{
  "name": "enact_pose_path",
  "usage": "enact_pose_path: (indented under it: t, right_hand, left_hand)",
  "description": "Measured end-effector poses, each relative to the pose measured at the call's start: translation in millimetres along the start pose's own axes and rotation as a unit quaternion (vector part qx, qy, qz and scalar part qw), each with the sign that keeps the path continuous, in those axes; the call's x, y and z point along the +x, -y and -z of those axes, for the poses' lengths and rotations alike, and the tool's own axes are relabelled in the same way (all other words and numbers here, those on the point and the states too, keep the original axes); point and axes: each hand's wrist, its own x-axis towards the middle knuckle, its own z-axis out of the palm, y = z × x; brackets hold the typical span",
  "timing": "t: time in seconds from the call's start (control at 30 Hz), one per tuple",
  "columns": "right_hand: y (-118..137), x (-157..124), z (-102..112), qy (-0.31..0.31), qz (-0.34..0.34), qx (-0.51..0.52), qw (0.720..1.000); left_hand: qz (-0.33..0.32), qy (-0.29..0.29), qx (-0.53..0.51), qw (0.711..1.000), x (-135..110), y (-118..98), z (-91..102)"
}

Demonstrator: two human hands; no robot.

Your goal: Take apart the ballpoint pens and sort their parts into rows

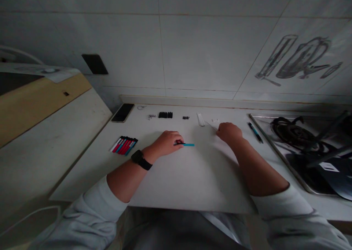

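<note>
My left hand (169, 143), with a black watch on its wrist, is closed around a blue pen barrel (189, 144) lying sideways just above or on the white counter. The barrel's blue end sticks out to the right of my fingers; something dark shows at the fingertips. Farther right, my right hand (230, 132) pinches a thin pen refill (211, 125) that points up and left. Beside its tip lie several pale refills (200, 120). A few tiny white pieces (215, 120) sit just beyond my right fingers.
Pen barrels (124, 146) in red, blue and white lie at left. Along the back are springs (151, 116), black grips (165, 115), small dark parts (186, 117) and a phone (123, 113). A blue-black pen (255, 132) lies by the gas stove (299, 136).
</note>
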Motion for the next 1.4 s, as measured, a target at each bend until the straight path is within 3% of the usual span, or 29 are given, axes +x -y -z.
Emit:
enact_pose_path:
  t: [0.07, 0.17, 0.47, 0.8, 1.1, 1.4]
  right_hand:
    - [-11, -3, 3, 0.033, -0.002, -0.015, 0.999]
    - [-20, -5, 5, 0.036, 0.032, -0.021, 0.999]
    - [-17, -3, -6, 0.042, 0.088, -0.02, 0.995]
    - [-25, -4, 2, 0.058, 0.177, 0.006, 0.983]
    - [-4, -16, 9, 0.028, 0.277, 0.109, 0.954]
    - [12, -25, 8, -0.071, 0.371, 0.2, 0.904]
  left_hand:
    - [-0.002, 0.0, 0.003, 1.0, 0, 0, -0.4]
    - [-0.006, 0.0, 0.008, 1.0, 0, 1, -0.7]
    - [-0.006, -0.004, 0.023, 1.0, -1, 3, -0.5]
    - [0.058, -0.035, 0.026, 0.997, 1, 5, 4.4]
    - [0.104, -0.119, 0.016, 0.987, 1, 15, 6.0]
    - [0.113, -0.131, 0.03, 0.984, 1, 13, 8.2]
